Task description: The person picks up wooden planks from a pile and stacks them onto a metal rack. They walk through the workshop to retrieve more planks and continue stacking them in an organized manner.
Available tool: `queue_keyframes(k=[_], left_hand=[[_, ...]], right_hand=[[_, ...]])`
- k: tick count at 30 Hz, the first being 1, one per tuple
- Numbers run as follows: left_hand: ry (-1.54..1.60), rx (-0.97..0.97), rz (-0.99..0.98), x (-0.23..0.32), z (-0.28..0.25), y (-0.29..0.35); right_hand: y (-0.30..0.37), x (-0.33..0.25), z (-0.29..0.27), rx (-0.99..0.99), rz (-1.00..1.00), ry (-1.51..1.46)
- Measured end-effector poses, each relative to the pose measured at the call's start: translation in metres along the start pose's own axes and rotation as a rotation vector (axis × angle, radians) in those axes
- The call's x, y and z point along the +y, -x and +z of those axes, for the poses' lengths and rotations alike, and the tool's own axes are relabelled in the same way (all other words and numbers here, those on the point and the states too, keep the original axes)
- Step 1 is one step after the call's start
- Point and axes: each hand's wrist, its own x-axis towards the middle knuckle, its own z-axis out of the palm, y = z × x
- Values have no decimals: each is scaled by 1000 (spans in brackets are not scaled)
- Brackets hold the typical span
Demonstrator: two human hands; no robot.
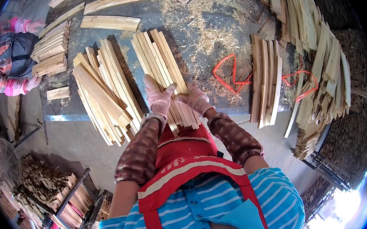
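Observation:
A bundle of pale wooden strips (158, 60) lies lengthwise on the dark worktable, its near end reaching past the table edge toward my red apron. My left hand (159, 100), in a light work glove, presses against the bundle's left side with its thumb over the top. From the right side my right hand (195, 99), gloved too, closes on the same strips, its thumb pointing at the left one. The strips' far ends are uneven. Just left of them rests a second, looser pile of strips (109, 84), with one wider board (102, 94) slanting across it.
A small stack of strips (266, 79) lies to the right beside red twine (235, 79). Large wood piles (325, 67) line the far right. Sawdust (211, 33) and loose boards (110, 22) cover the far table. A co-worker in pink gloves (21, 86) handles wood at left.

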Motion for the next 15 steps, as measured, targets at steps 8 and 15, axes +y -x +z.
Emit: queue_keyframes(k=[8, 15], left_hand=[[-35, -52, -106, 20, -14, 5], [-93, 13, -54, 10, -10, 5]], right_hand=[[0, 6, -5, -50, -34, -262], [6, -13, -11, 163, 167, -290]])
